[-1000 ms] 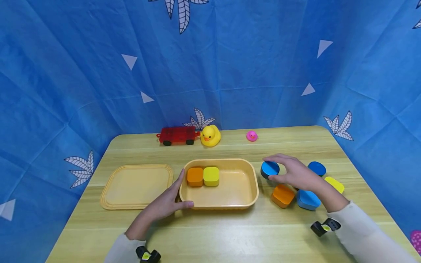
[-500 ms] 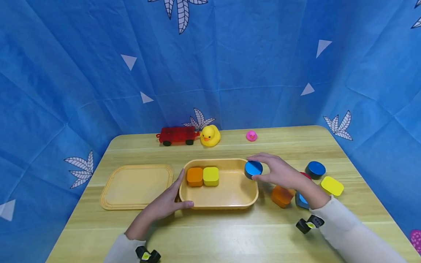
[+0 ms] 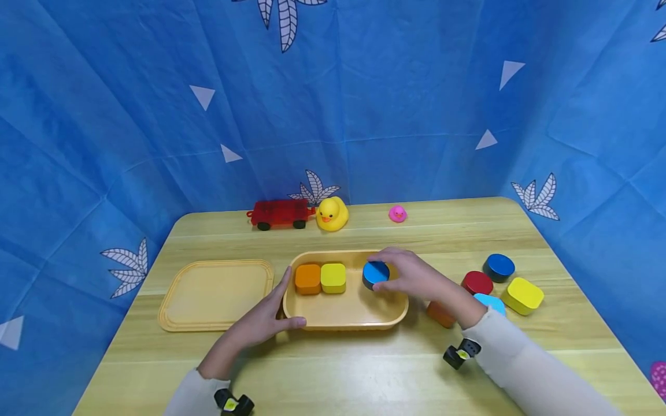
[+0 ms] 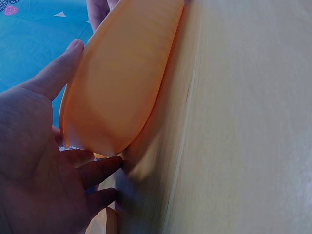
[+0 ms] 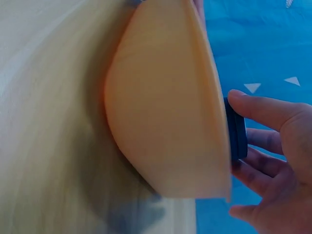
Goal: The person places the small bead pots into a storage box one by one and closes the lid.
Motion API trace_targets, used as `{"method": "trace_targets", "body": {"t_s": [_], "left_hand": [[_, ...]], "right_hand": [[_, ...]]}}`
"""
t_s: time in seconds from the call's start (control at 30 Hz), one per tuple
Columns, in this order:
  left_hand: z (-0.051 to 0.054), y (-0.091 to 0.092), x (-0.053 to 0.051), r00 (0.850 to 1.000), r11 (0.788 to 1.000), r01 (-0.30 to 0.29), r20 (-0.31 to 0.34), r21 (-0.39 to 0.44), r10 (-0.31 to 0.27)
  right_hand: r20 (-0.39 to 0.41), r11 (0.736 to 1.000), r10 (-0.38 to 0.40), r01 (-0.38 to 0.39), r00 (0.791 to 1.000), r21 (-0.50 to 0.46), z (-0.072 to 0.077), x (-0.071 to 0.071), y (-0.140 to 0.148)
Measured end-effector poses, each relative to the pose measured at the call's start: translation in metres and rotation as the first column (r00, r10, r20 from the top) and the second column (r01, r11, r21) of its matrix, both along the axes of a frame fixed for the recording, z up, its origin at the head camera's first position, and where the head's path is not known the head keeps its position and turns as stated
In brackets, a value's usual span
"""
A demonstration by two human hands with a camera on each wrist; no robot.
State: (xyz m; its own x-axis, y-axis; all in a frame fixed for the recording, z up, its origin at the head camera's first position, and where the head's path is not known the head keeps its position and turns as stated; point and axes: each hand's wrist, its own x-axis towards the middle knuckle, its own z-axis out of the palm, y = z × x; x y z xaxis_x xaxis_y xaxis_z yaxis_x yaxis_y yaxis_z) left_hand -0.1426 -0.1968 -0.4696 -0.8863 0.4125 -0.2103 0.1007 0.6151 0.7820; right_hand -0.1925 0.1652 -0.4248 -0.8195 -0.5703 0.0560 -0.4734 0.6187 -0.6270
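My right hand (image 3: 411, 274) is clamped on a blue round block (image 3: 374, 274), thumb on the near side, fingers round the far side. It's over the right part of the tub (image 3: 343, 311), R of the yellow block (image 3: 333, 278) and apart from it; the wrist view shows it poking up above the rim, so prob. not down on the floor of the tub – can't see its underside tho. My left hand (image 3: 264, 322) isn't gripping: thumb and fingers are spread apart, laid against the tub's L end, thumb by the near rim.

Handling, my guess: block's light, stiff, smooth plastic or painted wood, so a bit slippery but hard to break. Best hold = side walls, thumb opp. fingers, approx. mid-height, top left uncovered. Tub looks like thin, light plastic – could slide on the surface (image 3: 364, 370) if knocked, so bracing it at the end w/ an open palm makes sense; no need to squeeze, the wall might flex.

Also in the tub, far L: an orange block (image 3: 308, 279), right next to the yellow one.
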Motion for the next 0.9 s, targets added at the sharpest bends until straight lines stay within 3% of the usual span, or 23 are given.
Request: {"method": "trace_targets", "body": {"t_s": [0.47, 0.73, 0.9], "left_hand": [[-0.001, -0.001, -0.002, 1.0, 1.0, 0.009, -0.005, 0.0, -0.009], [0.0, 0.0, 0.0, 1.0, 1.0, 0.003, 0.001, -0.005, -0.003], [0.0, 0.001, 0.0, 1.0, 1.0, -0.002, 0.007, -0.006, 0.002]], "right_hand": [[-0.084, 0.994, -0.023, 0.032, 0.996, 0.104, -0.013, -0.008, -0.034], [-0.154, 0.968, -0.028, 0.065, 0.988, 0.243, -0.023, -0.01, -0.043], [-0.165, 0.957, -0.038, 0.083, 0.986, 0.277, -0.025, -0.008, -0.046]]}}
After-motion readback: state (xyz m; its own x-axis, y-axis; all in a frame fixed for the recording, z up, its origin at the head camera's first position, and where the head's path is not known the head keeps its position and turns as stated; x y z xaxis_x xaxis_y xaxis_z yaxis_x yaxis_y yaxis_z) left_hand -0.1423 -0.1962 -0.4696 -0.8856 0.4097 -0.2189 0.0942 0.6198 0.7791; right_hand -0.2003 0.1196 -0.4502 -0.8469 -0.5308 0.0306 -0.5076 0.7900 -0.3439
